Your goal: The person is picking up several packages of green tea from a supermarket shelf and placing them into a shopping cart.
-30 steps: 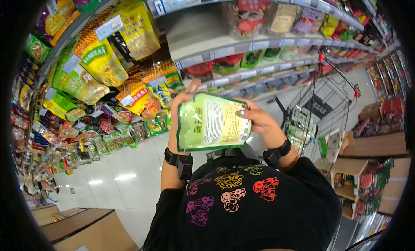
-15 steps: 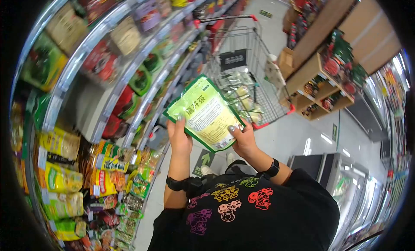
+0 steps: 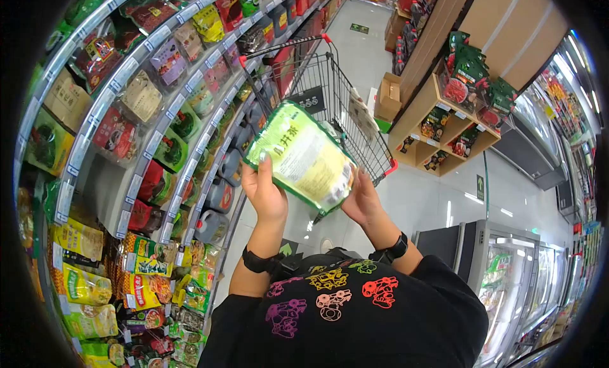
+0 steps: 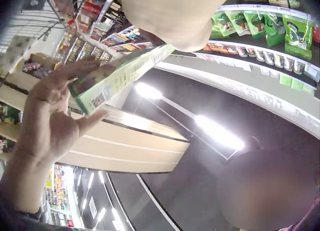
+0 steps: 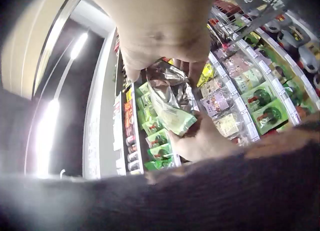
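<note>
A green and yellow pouch (image 3: 303, 157) with printed text on its face is held up in front of the chest, tilted. My left hand (image 3: 265, 193) grips its left edge, thumb on the printed side. At the lower right edge my right hand (image 3: 365, 202) holds it. In the left wrist view, the right hand (image 4: 47, 113) has the pouch (image 4: 117, 80) between thumb and fingers. The right wrist view shows the shiny pouch (image 5: 170, 103) with the left hand (image 5: 205, 141) at its end.
A wire shopping cart (image 3: 355, 108) with red corners stands just beyond the pouch. Shelves of packaged food (image 3: 143, 98) run along the left. To the right are a wooden display stand (image 3: 444, 124) with dark green packs and a glass-door freezer (image 3: 507, 260).
The view has turned from the shelves toward the aisle and cart. The pouch has gone from nearly level to slanted, both hands still on it. The cart now stands largely behind it.
</note>
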A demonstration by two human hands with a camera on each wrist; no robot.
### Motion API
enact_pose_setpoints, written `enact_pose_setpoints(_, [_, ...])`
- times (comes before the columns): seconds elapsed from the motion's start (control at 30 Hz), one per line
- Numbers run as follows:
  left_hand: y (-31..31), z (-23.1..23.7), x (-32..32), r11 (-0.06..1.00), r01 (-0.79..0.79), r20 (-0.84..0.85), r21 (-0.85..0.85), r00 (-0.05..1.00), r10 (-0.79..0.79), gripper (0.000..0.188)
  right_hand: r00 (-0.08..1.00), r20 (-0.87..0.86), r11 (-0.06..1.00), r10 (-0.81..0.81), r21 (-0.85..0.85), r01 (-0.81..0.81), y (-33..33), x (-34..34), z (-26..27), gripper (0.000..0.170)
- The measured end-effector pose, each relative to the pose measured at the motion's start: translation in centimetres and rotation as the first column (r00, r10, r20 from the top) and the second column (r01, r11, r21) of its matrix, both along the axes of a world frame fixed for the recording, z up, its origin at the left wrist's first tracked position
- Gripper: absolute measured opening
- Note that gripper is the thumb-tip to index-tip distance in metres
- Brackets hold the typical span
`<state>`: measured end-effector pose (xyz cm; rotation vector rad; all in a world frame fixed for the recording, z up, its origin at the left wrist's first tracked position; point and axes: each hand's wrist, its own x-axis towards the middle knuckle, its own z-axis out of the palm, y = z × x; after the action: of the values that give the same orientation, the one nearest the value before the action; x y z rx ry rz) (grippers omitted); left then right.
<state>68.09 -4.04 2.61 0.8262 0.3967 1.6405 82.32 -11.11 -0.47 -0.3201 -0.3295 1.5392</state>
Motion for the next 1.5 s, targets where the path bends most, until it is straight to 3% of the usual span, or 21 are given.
enact_pose_setpoints(0.1, [-0.4, 0.0, 1.2, 0.988, -0.139, -0.102, 0.070, 0.984, 0.146, 0.020, 0.981, 0.105, 0.984, 0.165, 0.044, -0.170, 0.0, 0.4, 0.9, 0.054])
enact_pose_setpoints(0.17, [-1.0, -0.6, 1.5, 0.980, -0.144, -0.225, 0.138, 0.959, 0.173, 0.020, 0.989, 0.147, 0.999, 0.013, 0.033, -0.018, 1.0, 0.8, 0.9, 0.051])
enact_pose_setpoints(0.2, [-1.5, -0.4, 1.3, 0.976, -0.085, -0.333, 0.201, 0.931, 0.149, 0.023, 0.984, 0.163, 0.997, -0.070, 0.028, 0.066, 1.8, 1.2, 0.8, 0.050])
enact_pose_setpoints(0.3, [-1.4, -0.1, -0.3, 0.886, 0.392, -0.402, 0.248, 0.874, -0.274, 0.045, 0.942, 0.233, 0.968, -0.244, 0.125, 0.219, 3.2, 4.1, 1.5, 0.051])
enact_pose_setpoints(0.33, [-1.7, 0.4, -0.8, 0.849, 0.474, -0.287, 0.235, 0.868, -0.405, 0.053, 0.905, 0.319, 0.953, -0.281, 0.208, 0.222, 3.5, 5.2, 2.5, 0.051])
enact_pose_setpoints(0.43, [-1.9, 0.8, -1.5, 0.913, 0.356, -0.256, 0.200, 0.918, -0.302, 0.050, 0.758, 0.554, 0.922, -0.346, 0.349, 0.166, 3.7, 7.8, 5.2, 0.050])
enact_pose_setpoints(0.5, [-2.5, 0.8, -1.8, 0.901, 0.397, -0.355, 0.176, 0.879, -0.318, 0.037, 0.648, 0.654, 0.910, -0.390, 0.382, 0.162, 4.0, 8.4, 6.2, 0.048])
enact_pose_setpoints(0.57, [-3.4, 1.6, -1.8, 0.890, 0.433, -0.418, 0.142, 0.841, -0.343, 0.032, 0.655, 0.680, 0.929, -0.329, 0.358, 0.095, 4.2, 7.8, 7.9, 0.043])
enact_pose_setpoints(0.63, [-3.9, 1.5, -1.8, 0.886, 0.448, -0.370, 0.117, 0.848, -0.380, 0.031, 0.668, 0.654, 0.917, -0.356, 0.383, 0.114, 4.6, 7.3, 8.8, 0.041])
enact_pose_setpoints(0.73, [-3.8, 0.7, -1.8, 0.889, 0.435, -0.330, 0.144, 0.868, -0.371, 0.036, 0.818, 0.501, 0.923, -0.283, 0.374, 0.091, 4.9, 6.7, 8.3, 0.040])
enact_pose_setpoints(0.87, [-3.8, 0.0, -2.3, 0.877, 0.461, -0.334, 0.134, 0.855, -0.397, 0.047, 0.840, 0.474, 0.936, -0.263, 0.336, 0.104, 4.7, 5.3, 7.8, 0.043])
enact_pose_setpoints(1.07, [-3.6, -0.6, -2.7, 0.810, 0.565, -0.303, 0.158, 0.808, -0.505, 0.052, 0.840, 0.500, 0.953, -0.209, 0.297, 0.060, 4.2, 5.1, 7.5, 0.041])
enact_pose_setpoints(1.5, [-3.4, -0.6, -0.9, 0.681, 0.720, -0.259, 0.132, 0.688, -0.678, 0.060, 0.789, 0.525, 0.938, -0.320, 0.291, 0.187, 2.6, 6.8, 7.0, 0.039])
